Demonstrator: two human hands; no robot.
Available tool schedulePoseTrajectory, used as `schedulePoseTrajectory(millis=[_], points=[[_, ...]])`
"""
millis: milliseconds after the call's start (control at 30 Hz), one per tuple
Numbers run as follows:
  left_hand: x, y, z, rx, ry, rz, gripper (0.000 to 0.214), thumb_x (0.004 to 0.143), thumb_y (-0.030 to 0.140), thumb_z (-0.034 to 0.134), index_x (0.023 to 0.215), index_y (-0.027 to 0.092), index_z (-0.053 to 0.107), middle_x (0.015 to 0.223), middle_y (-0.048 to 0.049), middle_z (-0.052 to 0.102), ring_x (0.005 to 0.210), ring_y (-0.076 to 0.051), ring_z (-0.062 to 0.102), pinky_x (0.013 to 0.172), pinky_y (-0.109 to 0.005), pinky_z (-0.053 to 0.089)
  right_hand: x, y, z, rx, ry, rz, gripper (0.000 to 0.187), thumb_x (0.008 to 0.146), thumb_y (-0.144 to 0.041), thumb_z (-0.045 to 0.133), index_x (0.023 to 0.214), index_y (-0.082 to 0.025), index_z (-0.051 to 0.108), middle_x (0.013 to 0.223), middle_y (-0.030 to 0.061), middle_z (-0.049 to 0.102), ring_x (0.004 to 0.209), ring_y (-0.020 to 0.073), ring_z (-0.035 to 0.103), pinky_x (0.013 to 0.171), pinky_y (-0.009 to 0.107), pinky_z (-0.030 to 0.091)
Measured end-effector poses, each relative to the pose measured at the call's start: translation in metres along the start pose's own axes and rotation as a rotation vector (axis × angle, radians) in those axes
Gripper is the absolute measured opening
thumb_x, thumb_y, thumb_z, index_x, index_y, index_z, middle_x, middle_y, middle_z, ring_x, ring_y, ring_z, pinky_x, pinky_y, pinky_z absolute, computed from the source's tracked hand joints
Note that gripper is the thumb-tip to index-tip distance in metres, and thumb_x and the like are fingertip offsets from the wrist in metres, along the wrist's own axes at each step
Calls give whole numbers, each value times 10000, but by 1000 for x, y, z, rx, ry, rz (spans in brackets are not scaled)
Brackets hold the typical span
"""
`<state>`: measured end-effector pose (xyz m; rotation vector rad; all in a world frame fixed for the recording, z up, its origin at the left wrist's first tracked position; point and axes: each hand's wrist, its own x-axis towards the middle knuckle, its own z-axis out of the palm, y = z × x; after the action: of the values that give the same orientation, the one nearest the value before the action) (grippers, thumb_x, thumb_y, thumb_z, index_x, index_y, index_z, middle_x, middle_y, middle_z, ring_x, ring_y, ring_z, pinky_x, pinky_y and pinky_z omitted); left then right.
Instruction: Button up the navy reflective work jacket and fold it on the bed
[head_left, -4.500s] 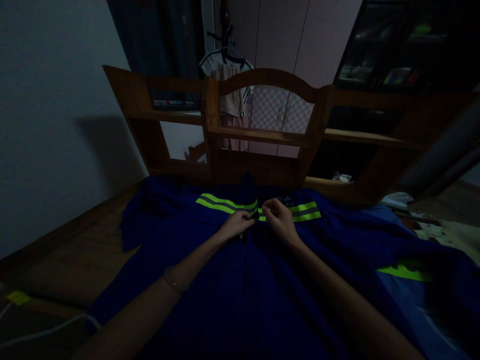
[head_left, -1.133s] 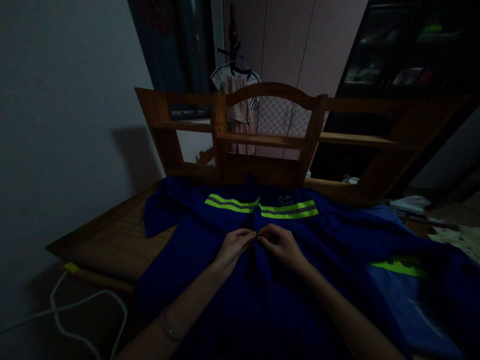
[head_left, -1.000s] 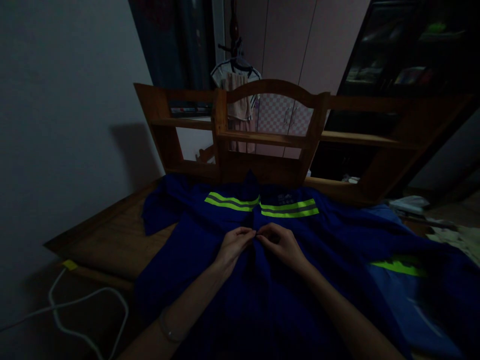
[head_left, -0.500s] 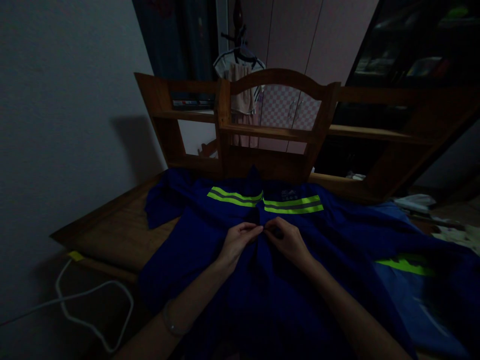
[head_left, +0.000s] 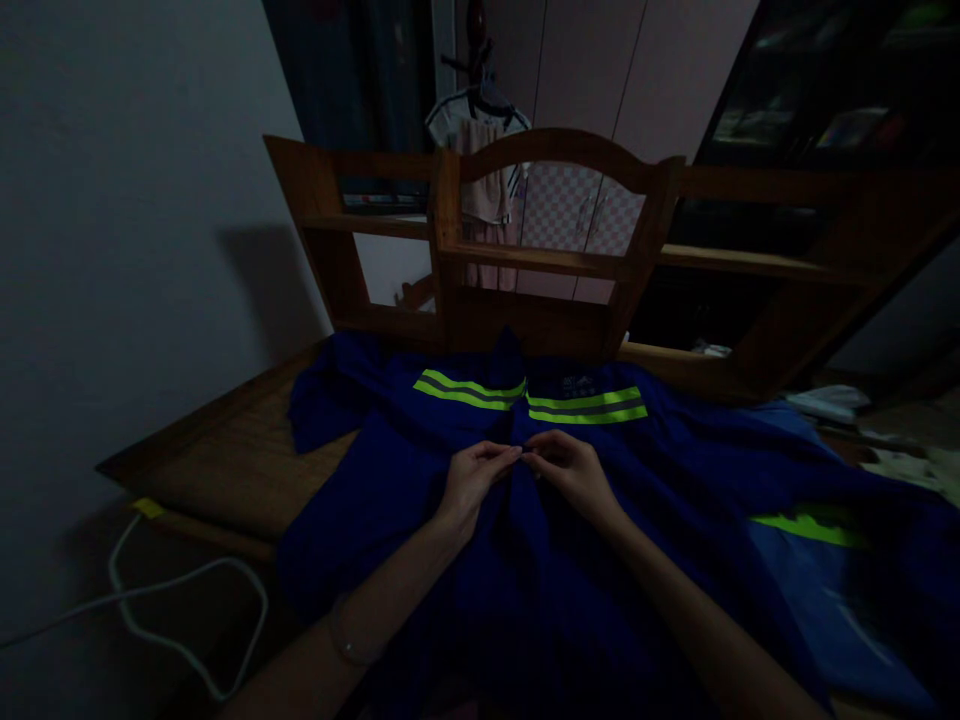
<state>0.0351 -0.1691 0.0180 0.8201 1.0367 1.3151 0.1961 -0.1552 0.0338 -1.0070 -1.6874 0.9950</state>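
A dark blue work jacket [head_left: 420, 500] with yellow-green reflective stripes [head_left: 529, 398] lies spread flat on a wooden surface, collar towards the far side. My left hand [head_left: 474, 478] and my right hand [head_left: 571, 468] meet at the jacket's front opening, just below the stripes. Both pinch the two fabric edges together with curled fingers. The light is too dim to show any fastener between the fingertips.
A wooden shelf frame [head_left: 555, 260] stands behind the jacket. Clothes hang on a hanger [head_left: 480, 150] beyond it, in front of pink cupboard doors. A white cable [head_left: 172, 630] loops on the floor at lower left. A bare wall is on the left.
Since 4.5 s ago both hands have moved from the stripes down the front opening towards me. In the last second they stay pinched at about the same spot while the view shifts slightly.
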Motion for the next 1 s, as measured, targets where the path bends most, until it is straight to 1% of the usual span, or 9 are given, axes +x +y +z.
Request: schedulePoseTrajectory(millis=[133,233,367,500,567,667,800,900,1000], points=[[0,-1,0,-16,-27,-34,288,591,318,792,767,113,691,754,-70,701,689,-132,641,672,-228,497,5,7,-1,161,-28,120,283,776,-419,632,888,-160,637,724,18,644,611,133,607,585,246,488],[2,-3,-2,38,-15,-30,264,584,303,791,739,114,692,720,-61,692,666,-124,627,651,-220,483,5,5,-3,134,-37,125,269,798,-414,606,871,-156,632,684,15,635,594,138,611,576,249,485],[3,-5,-3,186,-20,46,215,603,286,767,708,120,680,697,-42,674,660,-119,609,637,-214,458,1,-4,-10,-107,-114,48,190,823,-349,575,864,-171,626,699,23,654,620,152,628,589,251,476],[0,-6,0,349,-93,213,173,622,270,735,650,129,639,686,-25,648,644,-126,594,617,-221,440,-3,-15,-18,-409,-177,-50,80,790,-250,601,839,-189,618,747,18,655,676,151,619,601,237,447],[-2,-6,2,421,-117,291,151,644,259,712,664,134,629,706,-23,644,662,-131,596,627,-224,438,-5,-18,-20,-485,-203,-86,60,787,-216,593,838,-191,608,754,14,647,676,145,604,599,233,432],[-3,-7,2,454,-123,338,140,680,266,683,702,143,620,706,-15,635,668,-130,590,626,-222,431,-5,-20,-20,-541,-212,-163,62,815,-172,541,851,-189,588,783,17,632,700,141,587,625,238,420],[0,-8,1,348,-103,298,184,686,312,693,715,144,626,695,-9,625,669,-122,575,628,-219,421,-5,-19,-13,-577,-119,-235,87,846,-144,480,841,-183,557,802,31,611,720,145,573,649,253,406],[1,-8,0,231,-72,198,220,656,329,727,733,138,650,727,-22,643,713,-128,586,688,-233,431,-5,-19,-8,-554,-73,-238,88,859,-158,466,838,-185,547,796,34,605,711,147,572,642,258,405],[0,-7,0,142,-42,89,229,636,315,748,740,131,661,763,-39,658,745,-132,594,740,-250,433,-4,-17,-5,-488,-32,-205,72,856,-199,487,837,-189,557,796,32,619,717,153,588,644,263,419]])
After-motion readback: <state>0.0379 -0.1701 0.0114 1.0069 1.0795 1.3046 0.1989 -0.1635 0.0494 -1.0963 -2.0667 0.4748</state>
